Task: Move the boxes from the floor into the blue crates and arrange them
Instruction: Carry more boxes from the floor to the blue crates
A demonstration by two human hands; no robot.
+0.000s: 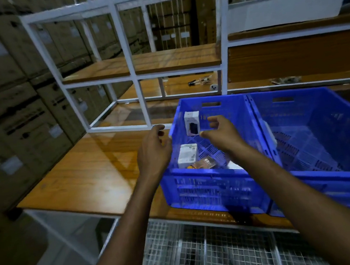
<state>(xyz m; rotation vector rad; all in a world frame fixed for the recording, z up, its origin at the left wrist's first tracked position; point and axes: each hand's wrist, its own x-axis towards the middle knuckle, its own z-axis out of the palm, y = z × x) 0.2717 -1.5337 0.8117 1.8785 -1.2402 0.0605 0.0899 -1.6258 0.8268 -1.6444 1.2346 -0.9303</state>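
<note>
Head camera is looking down past a wire mesh shelf (206,249) sitting below the desk's near edge. Both forearms are reaching forward over the wooden desk (87,176). Two blue crates are standing side by side along the near edge toward its right end, walls touching: the left crate (207,170) and the right crate (329,176).

The left hand (154,148) is hovering just outside the left crate's left rim, fingers loosely curled and holding nothing. The right hand (220,132) is hanging over the inside of the left crate, thumb and fingers spread apart with nothing between them. Its thumb tip is sitting just beside the lower right corner of an upright white box (192,123); whether it is touching that box cannot be told.

That upright white box, showing a dark product picture, is standing in the crate's far left corner against the left wall. A second white box (187,158) is lying nearer, also along the left wall, and an orange-brown packet (204,164) is lying just beside it by the near wall.

Beyond the crates a white metal frame (124,50) is standing on the desk with wooden shelves inside. Stacked cardboard cartons (13,119) are filling the space off the desk's left edge.
</note>
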